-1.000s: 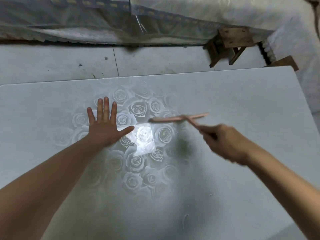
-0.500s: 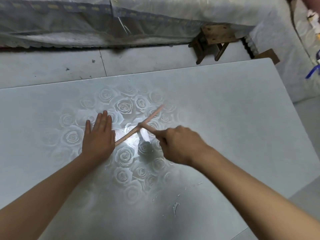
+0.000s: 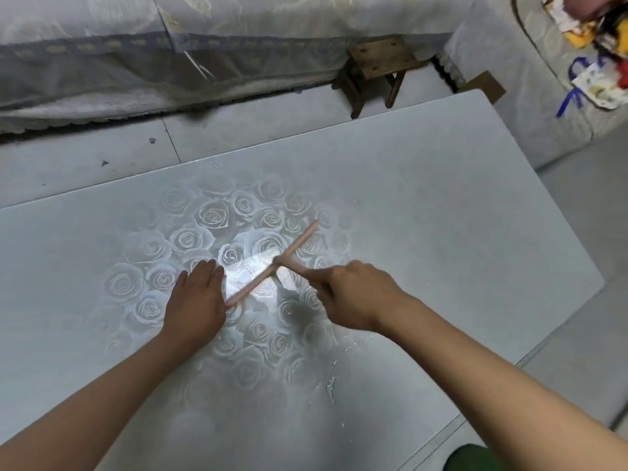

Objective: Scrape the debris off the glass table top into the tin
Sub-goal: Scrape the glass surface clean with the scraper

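Your left hand (image 3: 195, 300) lies flat on the glass table top (image 3: 441, 215), palm down, fingers straight and close together, right over the rose pattern in the middle. Your right hand (image 3: 353, 294) is curled round the stem of the pink T-shaped scraper (image 3: 272, 266), knuckles up. The scraper's long bar runs on a slant across the bright glare patch, its near end just beside the thumb side of your left hand and its far end pointing up and to the right. I can't tell whether the bar's edge sits on the glass.

The debris (image 3: 330, 385) is nearer you than both hands. It's a scatter of white flecks and one longer smear on the glass, towards the table's near right edge and well apart from the scraper.

As for containers, a dark green rounded shape (image 3: 472, 457) pokes in at the bottom edge, just past the table's near edge. It's cut off, and I can't tell what it is or what's in it. At top right there's a blurred heap of coloured items (image 3: 598, 69) on a pale cover, too smeared to read.

Beyond the far side of the table, a small wooden stool (image 3: 377, 66) stands on the tiled floor against a long draped cloth (image 3: 170, 62).
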`<state>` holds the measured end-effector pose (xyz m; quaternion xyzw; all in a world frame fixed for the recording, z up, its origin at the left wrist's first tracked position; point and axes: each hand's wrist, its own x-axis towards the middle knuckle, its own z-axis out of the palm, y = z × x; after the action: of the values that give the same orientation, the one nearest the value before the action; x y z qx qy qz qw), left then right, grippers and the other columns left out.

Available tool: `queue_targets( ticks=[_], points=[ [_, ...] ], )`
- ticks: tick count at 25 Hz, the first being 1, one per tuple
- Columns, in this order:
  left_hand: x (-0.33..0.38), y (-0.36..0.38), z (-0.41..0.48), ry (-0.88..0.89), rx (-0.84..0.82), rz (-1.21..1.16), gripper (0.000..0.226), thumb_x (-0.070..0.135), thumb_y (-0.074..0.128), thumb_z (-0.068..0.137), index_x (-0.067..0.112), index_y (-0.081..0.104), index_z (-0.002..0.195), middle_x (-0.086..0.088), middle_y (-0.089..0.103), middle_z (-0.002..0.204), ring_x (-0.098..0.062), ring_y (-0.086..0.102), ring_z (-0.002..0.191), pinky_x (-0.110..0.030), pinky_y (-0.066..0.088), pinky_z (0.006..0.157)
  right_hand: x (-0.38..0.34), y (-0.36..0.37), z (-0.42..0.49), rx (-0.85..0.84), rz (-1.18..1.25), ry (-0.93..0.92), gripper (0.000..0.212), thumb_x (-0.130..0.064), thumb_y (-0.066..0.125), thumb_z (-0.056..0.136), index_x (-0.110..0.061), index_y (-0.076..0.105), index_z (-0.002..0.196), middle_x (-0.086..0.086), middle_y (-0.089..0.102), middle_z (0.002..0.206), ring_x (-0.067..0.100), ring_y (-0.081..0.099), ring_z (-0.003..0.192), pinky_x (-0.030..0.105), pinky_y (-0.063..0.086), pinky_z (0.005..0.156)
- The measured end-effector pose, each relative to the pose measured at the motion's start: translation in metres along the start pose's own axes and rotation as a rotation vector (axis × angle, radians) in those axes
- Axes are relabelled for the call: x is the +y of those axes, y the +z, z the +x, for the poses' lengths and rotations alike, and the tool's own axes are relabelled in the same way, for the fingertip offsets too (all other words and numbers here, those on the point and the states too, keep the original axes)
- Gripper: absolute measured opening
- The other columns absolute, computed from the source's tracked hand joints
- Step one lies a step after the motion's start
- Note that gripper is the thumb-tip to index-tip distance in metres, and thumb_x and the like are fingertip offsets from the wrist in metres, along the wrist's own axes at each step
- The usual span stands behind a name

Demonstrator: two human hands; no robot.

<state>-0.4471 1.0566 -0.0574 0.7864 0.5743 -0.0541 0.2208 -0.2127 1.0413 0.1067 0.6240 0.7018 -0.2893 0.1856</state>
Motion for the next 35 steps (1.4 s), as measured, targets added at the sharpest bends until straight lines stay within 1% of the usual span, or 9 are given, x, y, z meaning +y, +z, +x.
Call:
queue_targets(
  ticks=[4, 8, 11, 13, 17, 23, 27, 32, 35],
  points=[
    [0.02, 0.007, 0.003, 0.034, 0.061, -0.001, 0.018, 0.001, 0.061, 0.076, -0.003, 0.06, 0.094, -0.02, 0.061, 0.095, -0.039, 0.058, 0.09, -0.047, 0.045, 0.077, 0.022, 0.038, -0.021, 0.013, 0.154, 0.117, 0.06, -0.022, 0.038, 0.095, -0.054, 0.02, 0.142, 0.004, 0.063, 0.109, 0.031, 0.057, 0.1, 0.034, 0.043, 0.073],
    [0.04, 0.014, -0.006, 0.106, 0.032, -0.011, 0.011, -0.001, 0.059, 0.075, 0.002, 0.056, 0.085, -0.012, 0.055, 0.08, -0.035, 0.054, 0.075, -0.039, 0.04, 0.064, 0.034, 0.07, -0.102, -0.068, 0.28, 0.199, 0.059, -0.029, 0.033, 0.096, -0.059, 0.012, 0.142, 0.002, 0.066, 0.098, 0.031, 0.058, 0.09, 0.035, 0.046, 0.073],
    [0.053, 0.018, -0.018, 0.11, -0.052, 0.015, 0.018, 0.001, 0.059, 0.077, -0.002, 0.06, 0.095, -0.016, 0.06, 0.087, -0.036, 0.057, 0.082, -0.042, 0.043, 0.07, 0.047, 0.04, -0.083, 0.064, 0.274, 0.166, 0.051, -0.033, 0.034, 0.097, -0.062, 0.022, 0.137, 0.001, 0.068, 0.105, 0.032, 0.06, 0.097, 0.037, 0.049, 0.079],
    [0.059, 0.022, -0.022, 0.107, -0.11, 0.095, 0.027, 0.007, 0.053, 0.081, 0.002, 0.058, 0.108, -0.011, 0.06, 0.101, -0.031, 0.057, 0.094, -0.042, 0.042, 0.082, 0.055, 0.013, -0.043, 0.168, 0.305, 0.18, 0.044, -0.03, 0.037, 0.097, -0.051, 0.04, 0.136, 0.007, 0.067, 0.106, 0.033, 0.06, 0.094, 0.037, 0.05, 0.08],
    [0.068, 0.026, -0.027, 0.067, -0.147, 0.17, 0.043, 0.016, 0.042, 0.089, 0.011, 0.041, 0.132, -0.003, 0.045, 0.137, -0.022, 0.044, 0.125, -0.037, 0.03, 0.102, 0.069, -0.001, 0.001, 0.02, 0.341, 0.334, 0.049, -0.019, 0.04, 0.095, -0.034, 0.041, 0.142, 0.004, 0.059, 0.089, 0.017, 0.051, 0.058, 0.025, 0.043, 0.05],
    [0.081, 0.016, -0.034, 0.045, -0.217, 0.208, 0.056, 0.015, 0.037, 0.094, 0.009, 0.021, 0.147, -0.007, 0.019, 0.157, -0.021, 0.022, 0.143, -0.04, 0.023, 0.113, 0.071, 0.09, -0.118, -0.024, 0.35, 0.28, 0.058, -0.026, 0.036, 0.095, -0.055, 0.019, 0.143, 0.005, 0.064, 0.106, 0.029, 0.059, 0.091, 0.034, 0.048, 0.076],
    [0.103, 0.009, -0.049, 0.067, -0.277, 0.206, 0.061, 0.017, 0.033, 0.097, 0.008, 0.008, 0.152, -0.007, 0.006, 0.161, -0.02, 0.008, 0.148, -0.041, 0.013, 0.119, 0.072, 0.134, -0.187, 0.232, 0.546, 0.34, 0.049, -0.037, 0.035, 0.099, -0.062, 0.017, 0.138, -0.008, 0.059, 0.077, 0.017, 0.058, 0.077, 0.033, 0.048, 0.069],
    [0.134, 0.02, -0.083, 0.095, -0.293, 0.236, 0.055, 0.018, 0.032, 0.098, 0.009, 0.015, 0.149, -0.006, 0.017, 0.158, -0.02, 0.018, 0.145, -0.039, 0.018, 0.117, 0.041, 0.219, -0.274, 0.359, 0.707, 0.602, 0.054, -0.045, 0.043, 0.095, -0.061, 0.012, 0.137, -0.004, 0.061, 0.093, 0.011, 0.061, 0.089, 0.02, 0.047, 0.077],
    [0.154, 0.03, -0.107, 0.103, -0.294, 0.232, 0.052, 0.018, 0.033, 0.097, 0.009, 0.022, 0.146, -0.006, 0.026, 0.154, -0.02, 0.025, 0.142, -0.036, 0.023, 0.114, 0.025, 0.257, -0.313, 0.304, 0.706, 0.626, 0.046, -0.048, 0.045, 0.094, -0.054, 0.026, 0.136, -0.004, 0.059, 0.078, 0.002, 0.061, 0.074, 0.012, 0.046, 0.07]
  ],
)
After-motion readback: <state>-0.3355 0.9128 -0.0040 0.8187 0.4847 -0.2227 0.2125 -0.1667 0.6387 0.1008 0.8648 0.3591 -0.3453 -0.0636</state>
